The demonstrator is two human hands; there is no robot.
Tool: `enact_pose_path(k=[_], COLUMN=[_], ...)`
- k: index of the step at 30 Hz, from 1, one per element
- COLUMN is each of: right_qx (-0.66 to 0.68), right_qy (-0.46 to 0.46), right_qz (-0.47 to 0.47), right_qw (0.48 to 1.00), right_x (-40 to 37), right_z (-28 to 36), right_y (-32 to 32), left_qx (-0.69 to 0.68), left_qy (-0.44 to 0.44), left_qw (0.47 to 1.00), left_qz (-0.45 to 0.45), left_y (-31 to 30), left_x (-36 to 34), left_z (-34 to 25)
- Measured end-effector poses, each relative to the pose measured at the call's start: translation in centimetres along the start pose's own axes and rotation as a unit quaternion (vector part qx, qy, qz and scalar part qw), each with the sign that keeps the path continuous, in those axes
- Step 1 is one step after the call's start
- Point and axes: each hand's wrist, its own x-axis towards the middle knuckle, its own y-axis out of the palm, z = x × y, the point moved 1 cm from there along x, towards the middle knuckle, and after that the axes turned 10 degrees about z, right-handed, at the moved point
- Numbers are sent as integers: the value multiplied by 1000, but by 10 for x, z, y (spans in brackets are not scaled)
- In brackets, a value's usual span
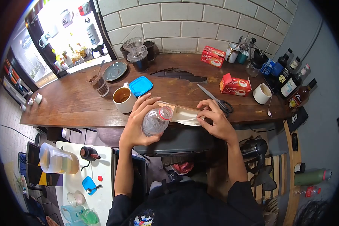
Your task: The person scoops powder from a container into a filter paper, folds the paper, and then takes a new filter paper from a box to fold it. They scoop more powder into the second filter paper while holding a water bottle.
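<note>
My left hand [140, 124] wraps round a clear plastic bottle [153, 123] with a red ring at its neck, tilted toward me. Beside the neck is a tan open-topped box [174, 107] with a stack of thin white paper sheets [186, 116] in it, possibly filters. My right hand [214, 122] has its thumb and fingers pinched at the right end of the papers. Just left of the bottle stands a white mug [124, 100] with brown residue inside. A blue lid [141, 86] lies behind the mug. Scissors [216, 98] lie behind my right hand.
On the wooden counter [71, 109] are a glass [98, 84], a grey plate [115, 71], red boxes [235, 85], a cup with a tea-bag string [262, 93] and several bottles [290, 84]. Lower left, a white table [105, 165] holds a pitcher [58, 158].
</note>
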Motion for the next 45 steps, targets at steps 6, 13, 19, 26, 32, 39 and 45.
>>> enact_pose_path(k=[6,13,19,26,32,39,45], right_qx=[-208,-184,-3,147,206,233,393], right_qy=[-134,-157,86,95,67,105,198], right_qz=[-92,-232,-452,-382,-348,-300,-85], right_qw=[965,942,888,908,912,919,894], right_x=[2,-7,-9,-21,-29,-30,-16], right_z=[19,13,-8,-10,-2,16,-51], right_y=[-1,-3,-24,-21,-15,-16,18], left_qx=[3,11,8,-23,-58,-194,-125], left_qy=[-4,-18,-67,-131,-114,-88,-118], left_qw=[1000,1000,997,989,981,956,975], left_qz=[-2,3,-38,-66,-144,-202,-144], left_y=[2,-1,1,0,-11,-15,-10], left_x=[1,9,43,65,39,-6,4], left_z=[1,-1,10,13,3,-9,1])
